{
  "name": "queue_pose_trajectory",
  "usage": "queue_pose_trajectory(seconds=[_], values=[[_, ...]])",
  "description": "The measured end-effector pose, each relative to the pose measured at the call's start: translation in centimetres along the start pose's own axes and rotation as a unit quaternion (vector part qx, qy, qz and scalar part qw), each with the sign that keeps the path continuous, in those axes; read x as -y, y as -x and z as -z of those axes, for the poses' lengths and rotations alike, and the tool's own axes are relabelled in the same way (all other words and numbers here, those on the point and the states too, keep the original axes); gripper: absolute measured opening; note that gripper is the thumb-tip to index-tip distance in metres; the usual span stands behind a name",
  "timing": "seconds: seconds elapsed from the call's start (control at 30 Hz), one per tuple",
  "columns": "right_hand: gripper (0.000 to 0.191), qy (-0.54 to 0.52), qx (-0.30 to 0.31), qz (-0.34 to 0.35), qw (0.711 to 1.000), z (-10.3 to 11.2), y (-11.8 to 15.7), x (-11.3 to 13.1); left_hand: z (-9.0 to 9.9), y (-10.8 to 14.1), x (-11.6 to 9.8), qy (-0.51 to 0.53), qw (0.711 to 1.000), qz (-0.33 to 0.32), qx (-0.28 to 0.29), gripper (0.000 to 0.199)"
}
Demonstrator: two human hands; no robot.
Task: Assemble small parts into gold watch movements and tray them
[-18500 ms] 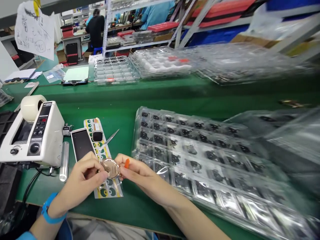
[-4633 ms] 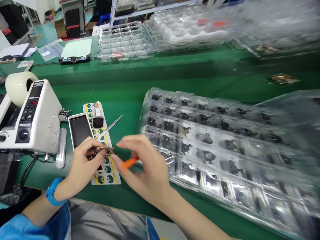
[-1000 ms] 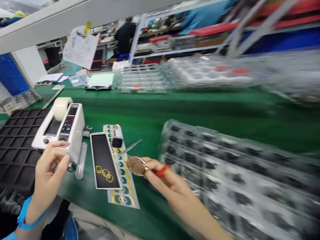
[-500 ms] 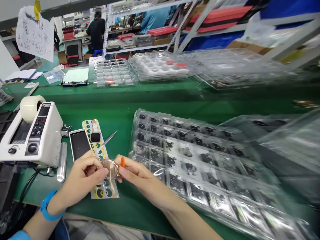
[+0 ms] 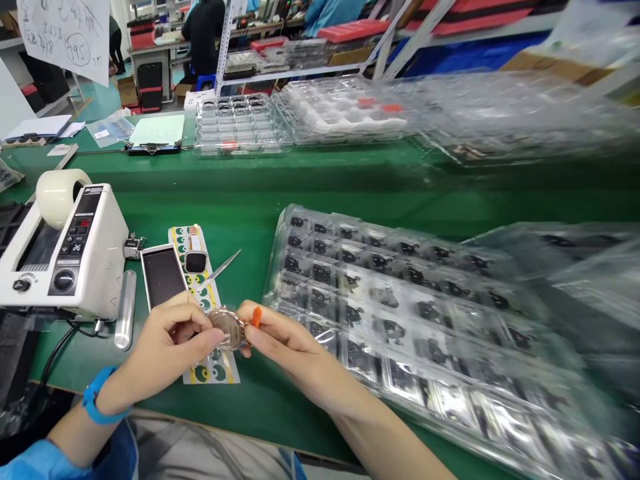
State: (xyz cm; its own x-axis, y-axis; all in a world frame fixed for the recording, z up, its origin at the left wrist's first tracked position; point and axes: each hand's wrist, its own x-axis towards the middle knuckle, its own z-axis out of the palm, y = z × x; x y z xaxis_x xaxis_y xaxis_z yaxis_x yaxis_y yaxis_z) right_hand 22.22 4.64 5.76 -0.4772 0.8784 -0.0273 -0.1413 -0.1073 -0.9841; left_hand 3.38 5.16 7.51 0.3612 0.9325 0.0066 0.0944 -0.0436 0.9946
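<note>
Between my two hands is a round, shiny rose-gold watch case [image 5: 230,331], held above a sticker sheet. My left hand [image 5: 170,343] has its thumb and fingertips closed at the case's left edge. My right hand [image 5: 287,343] pinches the right edge, and a small orange piece [image 5: 257,317] sticks up by its fingers. Under and behind the hands lies the yellow-and-green sticker sheet [image 5: 203,373]. On its far part rest a square-faced watch [image 5: 195,261] and pointed metal tweezers [image 5: 223,267]. Left of them is a white-edged black tray [image 5: 163,275], partly covered by my left hand.
A white tape dispenser [image 5: 90,253] stands at left, with a clear tube [image 5: 125,310] beside it. Clear compartment trays [image 5: 370,267] with dark parts fill the right side. Along the raised shelf are a clipboard [image 5: 157,131] and more plastic trays [image 5: 240,123]. A person [image 5: 204,33] sits far behind.
The camera view has tilted down a little, so the background sits higher. Both hands appear slightly farther right, still on the watch case, with almost the same grip.
</note>
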Motion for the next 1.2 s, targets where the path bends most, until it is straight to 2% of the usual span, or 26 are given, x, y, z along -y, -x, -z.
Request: queue_pose_trajectory(seconds=[0.07,0.13,0.23,0.3,0.4,0.77,1.2], values=[[0.047,0.001,0.003,-0.001,1.000,0.02,0.06,-0.06,0.13,0.02,-0.01,0.035,0.999,0.005,0.022,0.027],[0.049,0.013,-0.007,0.001,1.000,0.07,0.09,-0.13,0.28,0.07,-0.10,0.048,0.999,-0.008,0.020,0.027],[0.049,0.044,-0.039,0.010,0.998,0.17,0.11,-0.14,0.50,0.21,-0.31,0.019,0.999,-0.043,-0.005,0.027],[0.049,0.059,-0.046,0.015,0.997,0.20,0.12,-0.09,0.59,0.30,-0.38,0.000,0.999,-0.051,0.008,0.025],[0.050,0.075,-0.034,0.022,0.996,0.20,0.16,-0.01,0.62,0.32,-0.25,-0.001,0.998,-0.040,0.040,0.023],[0.046,0.033,0.010,0.012,0.999,0.15,0.33,0.06,0.61,0.08,0.20,0.068,0.995,0.023,0.066,0.027],[0.045,0.014,0.009,0.017,1.000,0.13,0.41,0.13,0.80,0.09,0.11,0.058,0.995,-0.008,0.081,0.038]])
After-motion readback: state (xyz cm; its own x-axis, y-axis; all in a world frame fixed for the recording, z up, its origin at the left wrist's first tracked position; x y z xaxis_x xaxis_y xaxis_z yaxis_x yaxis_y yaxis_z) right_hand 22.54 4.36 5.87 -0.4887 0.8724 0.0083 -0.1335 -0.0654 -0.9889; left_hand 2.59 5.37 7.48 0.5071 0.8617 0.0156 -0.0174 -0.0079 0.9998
